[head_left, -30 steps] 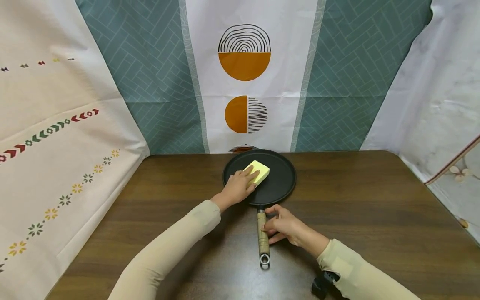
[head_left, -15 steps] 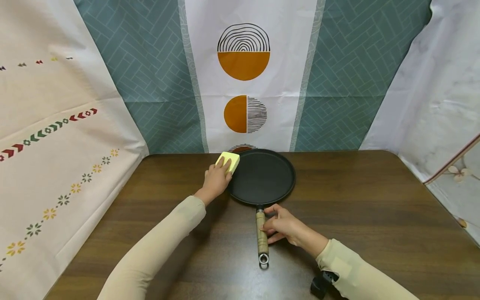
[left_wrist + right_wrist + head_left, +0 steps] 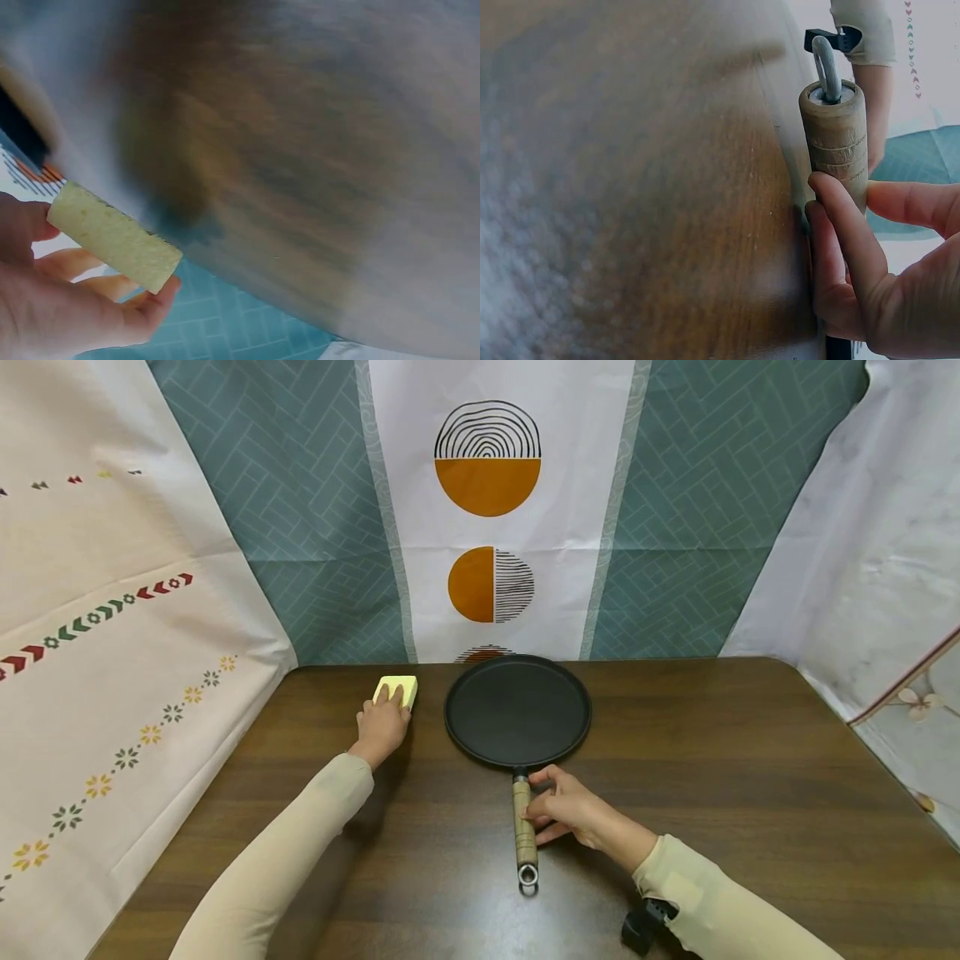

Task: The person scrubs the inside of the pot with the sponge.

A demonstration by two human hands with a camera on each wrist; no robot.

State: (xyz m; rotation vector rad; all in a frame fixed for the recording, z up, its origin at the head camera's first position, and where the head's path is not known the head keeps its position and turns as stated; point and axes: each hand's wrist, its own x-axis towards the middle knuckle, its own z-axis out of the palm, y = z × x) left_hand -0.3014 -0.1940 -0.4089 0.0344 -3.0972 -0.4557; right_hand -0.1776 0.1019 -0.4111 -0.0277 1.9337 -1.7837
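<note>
One yellow sponge, close to the far edge of the table and toward its far left corner, just left of the black pan and clear of its rim. Pinched edge-on in the left hand: thumb on one long side, fingers curled along the other, a snug grip in the left wrist view. Hard to tell from either view whether touching the wood yet or a shade above it.

Better to lower flat, broad face down, rather than drop on a corner. Keep well off the pan rim, so no bump and no drag across the dark surface. Ease the thumb and fingers apart only once settled on the wood, then lift straight up so as not to tip or carry along. Mind the patterned cloth hanging just behind the far edge; no need to push that far back.

Meanwhile, hold steady with the right hand, near the middle of the table: fingers and thumb wrapped lightly round the wooden handle, near its pan end, a loose grip rather than a clench. Enough to stop the pan turning or sliding; no lifting or twisting called for. Leave the metal ring at the near end of the handle alone.
</note>
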